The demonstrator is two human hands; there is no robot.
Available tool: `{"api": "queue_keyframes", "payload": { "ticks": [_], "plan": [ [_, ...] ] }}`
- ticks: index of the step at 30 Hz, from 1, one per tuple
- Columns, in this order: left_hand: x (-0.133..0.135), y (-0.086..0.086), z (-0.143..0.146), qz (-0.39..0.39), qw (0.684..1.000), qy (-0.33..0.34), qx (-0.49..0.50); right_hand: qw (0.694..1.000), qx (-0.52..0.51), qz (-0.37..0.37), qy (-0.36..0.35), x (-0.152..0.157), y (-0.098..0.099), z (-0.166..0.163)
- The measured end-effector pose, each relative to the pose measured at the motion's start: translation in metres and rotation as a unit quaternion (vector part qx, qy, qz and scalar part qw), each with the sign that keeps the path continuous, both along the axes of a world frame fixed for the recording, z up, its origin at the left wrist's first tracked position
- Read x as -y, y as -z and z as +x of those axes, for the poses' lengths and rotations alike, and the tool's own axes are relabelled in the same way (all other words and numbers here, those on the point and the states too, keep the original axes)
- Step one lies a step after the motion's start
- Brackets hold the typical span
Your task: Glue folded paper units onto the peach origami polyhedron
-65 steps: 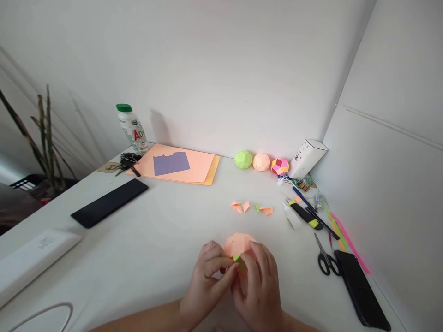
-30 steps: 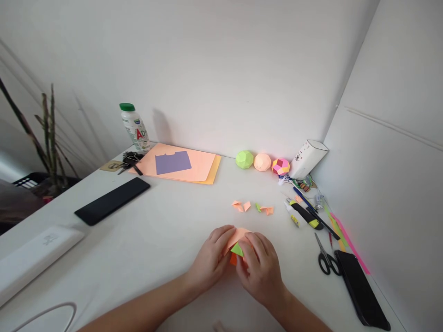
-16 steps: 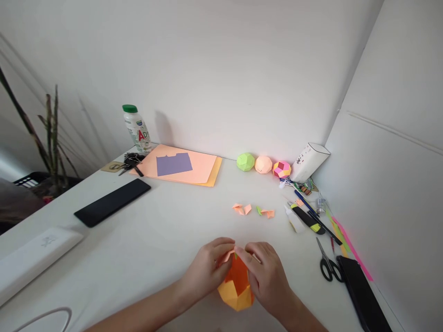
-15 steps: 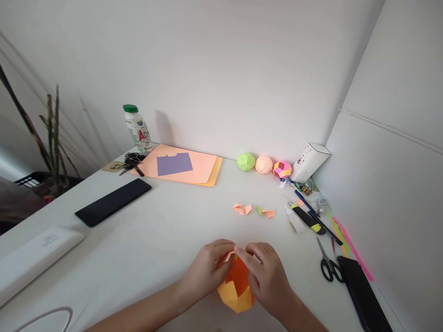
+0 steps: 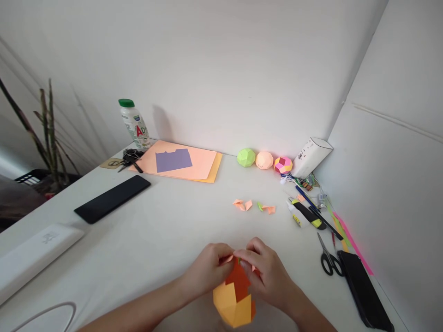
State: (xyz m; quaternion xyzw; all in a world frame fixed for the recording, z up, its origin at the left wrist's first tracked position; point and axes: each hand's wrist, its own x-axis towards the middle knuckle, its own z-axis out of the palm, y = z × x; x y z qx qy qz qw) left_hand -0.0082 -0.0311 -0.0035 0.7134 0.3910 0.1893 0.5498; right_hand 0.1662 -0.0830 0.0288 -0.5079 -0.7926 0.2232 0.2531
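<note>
Near the front of the table, my left hand (image 5: pixel 209 267) and my right hand (image 5: pixel 268 269) meet at the upper rim of an orange paper polyhedron (image 5: pixel 230 304). It is partly built, hollow, with a jagged open side facing up. My left thumb and fingers pinch a pale-orange paper edge at the rim. My right thumb and index finger close on the same spot, where a tiny green paper bit (image 5: pixel 239 261) shows. Fingers hide the exact contact. Beyond the hands lie small folded peach paper pieces (image 5: pixel 238 204) and a green one (image 5: pixel 260 206).
Along the wall stand a green paper ball (image 5: pixel 246 157), a peach one (image 5: pixel 264 160) and a multicoloured one (image 5: pixel 283 164). To the right lie a utility knife (image 5: pixel 308 214), a glue bottle (image 5: pixel 296 216), scissors (image 5: pixel 328 260) and a black phone (image 5: pixel 365 290). Peach sheets (image 5: pixel 199 168) lie at the back.
The orange polyhedron has shifted down and tilted, showing more of its outer side. My right fingers have changed their pinch at the rim, and the view has shifted slightly.
</note>
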Motion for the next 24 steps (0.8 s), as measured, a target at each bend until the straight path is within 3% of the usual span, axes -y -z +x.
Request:
{"api": "queue_keyframes", "payload": {
  "ticks": [10, 24],
  "plan": [
    [0.003, -0.001, 0.001, 0.001, 1.0, 0.009, -0.001, 0.996, -0.082, 0.01, 0.045, 0.0, 0.008, -0.003],
    [0.003, 0.002, 0.0, 0.048, 0.999, 0.016, -0.017, 0.99, 0.024, 0.133, 0.043, 0.002, 0.01, -0.01]
  ]
}}
